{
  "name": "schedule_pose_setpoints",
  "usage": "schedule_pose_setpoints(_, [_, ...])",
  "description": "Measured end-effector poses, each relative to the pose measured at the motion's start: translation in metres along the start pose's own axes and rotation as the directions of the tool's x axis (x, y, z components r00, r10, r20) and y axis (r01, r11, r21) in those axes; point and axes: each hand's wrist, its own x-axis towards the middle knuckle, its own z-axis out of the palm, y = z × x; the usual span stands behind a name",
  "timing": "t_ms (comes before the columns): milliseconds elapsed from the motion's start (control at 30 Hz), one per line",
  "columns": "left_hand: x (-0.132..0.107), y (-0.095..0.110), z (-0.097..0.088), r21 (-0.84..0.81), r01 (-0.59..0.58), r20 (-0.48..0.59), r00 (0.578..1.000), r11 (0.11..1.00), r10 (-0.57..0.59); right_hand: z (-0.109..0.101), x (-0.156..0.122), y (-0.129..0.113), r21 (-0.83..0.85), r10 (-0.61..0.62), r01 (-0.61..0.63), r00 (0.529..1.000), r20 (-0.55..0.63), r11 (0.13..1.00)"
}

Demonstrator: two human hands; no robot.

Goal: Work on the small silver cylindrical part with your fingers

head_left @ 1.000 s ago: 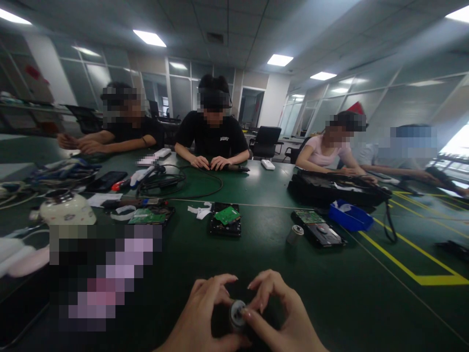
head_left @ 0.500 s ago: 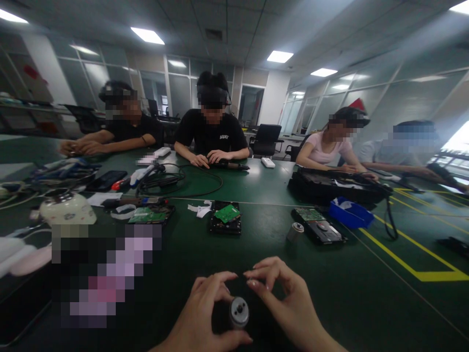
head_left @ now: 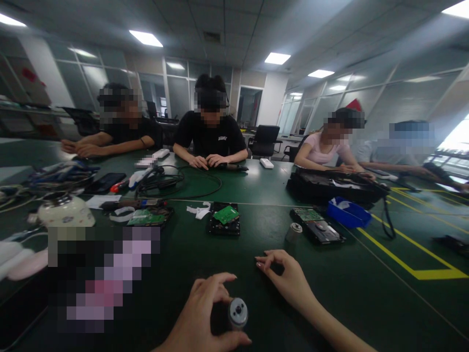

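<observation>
My left hand point(head_left: 203, 318) is closed round a small silver cylindrical part point(head_left: 238, 313) with a dark hole in its face, held just above the green table point(head_left: 256, 293) at the bottom centre. My right hand point(head_left: 284, 278) hovers a little ahead and to the right of it, fingers curled with thumb and forefinger pinched together; whether anything is between them is too small to see. Further ahead stands a second small silver cylinder point(head_left: 293, 232) beside an opened hard drive point(head_left: 318, 232).
Another hard drive with a green circuit board point(head_left: 225, 218) lies in the middle, one more board point(head_left: 148, 216) to its left. A blue bin point(head_left: 348, 212), black cables point(head_left: 176, 181) and a white pot point(head_left: 66, 211) stand around. Several people sit across the table.
My right hand has let go of the silver part and moved forward and right, away from it. My left hand still holds the part in the same place.
</observation>
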Motion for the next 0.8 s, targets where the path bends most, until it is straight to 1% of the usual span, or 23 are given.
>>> schedule_pose_setpoints(100, [-0.001,-0.005,0.003,0.000,-0.014,-0.016,1.000,1.000,0.014,0.002,-0.007,-0.022,0.153,0.011,-0.009,1.000,-0.013,0.988])
schedule_pose_setpoints(133, [-0.001,-0.006,0.003,0.001,-0.017,-0.013,1.000,1.000,0.017,0.003,-0.011,-0.031,0.186,-0.009,0.007,1.000,0.014,0.983])
schedule_pose_setpoints(200, [-0.002,-0.004,0.002,0.000,-0.015,-0.002,1.000,1.000,0.015,0.007,-0.022,-0.049,0.246,-0.077,0.056,0.994,0.075,0.968])
schedule_pose_setpoints(233, [-0.002,-0.002,0.001,-0.001,-0.009,0.005,1.000,1.000,0.009,0.008,-0.027,-0.056,0.263,-0.117,0.081,0.985,0.124,0.961])
schedule_pose_setpoints(300, [-0.001,0.003,-0.001,-0.001,0.006,0.014,1.000,1.000,-0.006,0.012,-0.035,-0.066,0.268,-0.197,0.145,0.964,0.180,0.952])
schedule_pose_setpoints(367, [0.000,0.008,-0.004,0.000,0.010,0.020,1.000,1.000,-0.010,0.015,-0.039,-0.069,0.249,-0.245,0.190,0.947,0.210,0.950])
schedule_pose_setpoints(467, [0.001,0.012,-0.005,-0.002,-0.010,0.027,1.000,1.000,0.010,0.017,-0.039,-0.068,0.209,-0.260,0.216,0.942,0.212,0.954])
schedule_pose_setpoints(633, [0.002,0.010,-0.004,0.000,-0.013,0.016,1.000,1.000,0.013,0.017,-0.037,-0.068,0.176,-0.308,0.277,0.934,0.183,0.945])
schedule_pose_setpoints(800, [0.002,0.011,-0.004,0.010,-0.002,0.012,1.000,1.000,0.002,0.016,-0.038,-0.070,0.136,-0.403,0.384,0.900,0.165,0.913])
